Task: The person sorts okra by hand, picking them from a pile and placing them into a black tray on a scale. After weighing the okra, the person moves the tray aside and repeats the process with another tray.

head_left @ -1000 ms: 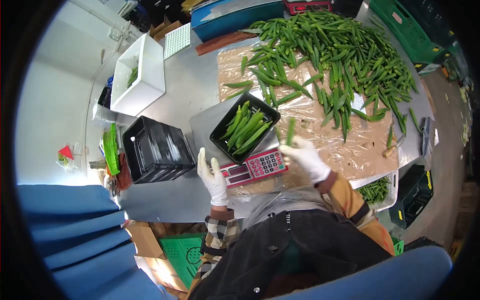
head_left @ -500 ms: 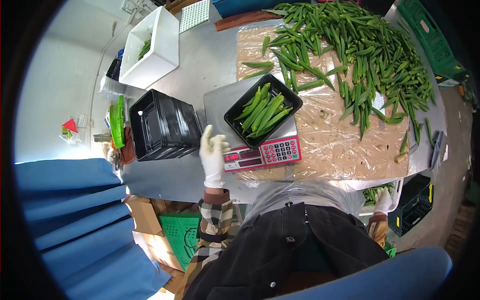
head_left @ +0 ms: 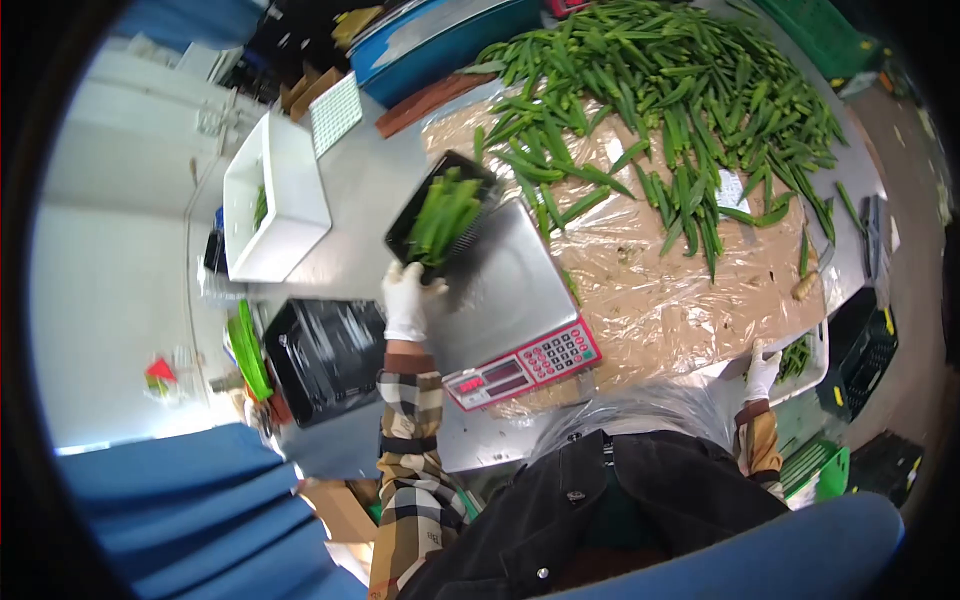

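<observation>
My gloved left hand (head_left: 406, 302) is closed on the near edge of a black plastic tray (head_left: 402, 232). Green okra pods (head_left: 445, 215) lie in the tray, slightly blurred by motion. The tray is tilted over the far left part of the digital scale (head_left: 505, 290), whose steel plate is mostly uncovered. At the table's front edge, my gloved right hand (head_left: 762, 375) is beside a white basket (head_left: 822, 365) that holds small okra. Its visible fingers are apart, with nothing seen between them.
A stack of black trays (head_left: 325, 355) stands left of the scale. Behind it is a white bin (head_left: 300, 215). A large okra heap (head_left: 690, 100) covers the far right of the plastic-wrapped cardboard (head_left: 660, 310). A black crate (head_left: 862, 350) stands at the right.
My left hand has taken hold of the okra tray and moved it up and left off the middle of the scale. My right hand has shifted from the basket's okra toward the table edge.
</observation>
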### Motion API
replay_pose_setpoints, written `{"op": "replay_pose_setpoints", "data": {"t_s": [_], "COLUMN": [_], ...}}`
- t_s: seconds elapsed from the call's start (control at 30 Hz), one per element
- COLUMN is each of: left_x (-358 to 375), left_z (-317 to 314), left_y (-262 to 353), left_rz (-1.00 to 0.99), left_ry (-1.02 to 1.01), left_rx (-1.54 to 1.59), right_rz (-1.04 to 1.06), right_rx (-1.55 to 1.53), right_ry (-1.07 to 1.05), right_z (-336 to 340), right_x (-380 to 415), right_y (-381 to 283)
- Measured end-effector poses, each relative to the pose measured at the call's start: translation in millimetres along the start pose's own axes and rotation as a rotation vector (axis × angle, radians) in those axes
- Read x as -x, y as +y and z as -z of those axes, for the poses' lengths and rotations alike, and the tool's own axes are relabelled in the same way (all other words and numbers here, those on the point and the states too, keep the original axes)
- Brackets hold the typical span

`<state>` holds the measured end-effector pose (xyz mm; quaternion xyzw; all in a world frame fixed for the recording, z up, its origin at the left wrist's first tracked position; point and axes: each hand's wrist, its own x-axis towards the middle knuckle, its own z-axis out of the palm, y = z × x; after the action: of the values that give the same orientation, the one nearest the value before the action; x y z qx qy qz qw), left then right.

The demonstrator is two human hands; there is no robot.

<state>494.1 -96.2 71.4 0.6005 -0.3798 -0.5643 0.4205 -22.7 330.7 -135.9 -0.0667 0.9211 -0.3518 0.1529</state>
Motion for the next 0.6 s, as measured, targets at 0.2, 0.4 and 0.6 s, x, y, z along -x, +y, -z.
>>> {"op": "replay_pose_setpoints", "data": {"t_s": [0.2, 0.4, 0.6], "left_x": [-152.0, -197.6, 6.6], "left_z": [40.7, 97.5, 27.0], "left_y": [-7.4, -42.7, 45.9], "left_rz": [0.108, 0.398, -0.750], "left_ry": [0.323, 0.107, 0.305], "left_rx": [0.122, 0.237, -0.574], "right_rz": [0.038, -0.028, 0.514], "right_rx": [0.005, 0.152, 0.239], "right_ry": [0.113, 0.198, 0.367], "right_z": [-0.8, -6.3, 12.9], "right_x": [20.9, 22.6, 43.3], "right_y": [-22.1, -24.4, -151.2]}}
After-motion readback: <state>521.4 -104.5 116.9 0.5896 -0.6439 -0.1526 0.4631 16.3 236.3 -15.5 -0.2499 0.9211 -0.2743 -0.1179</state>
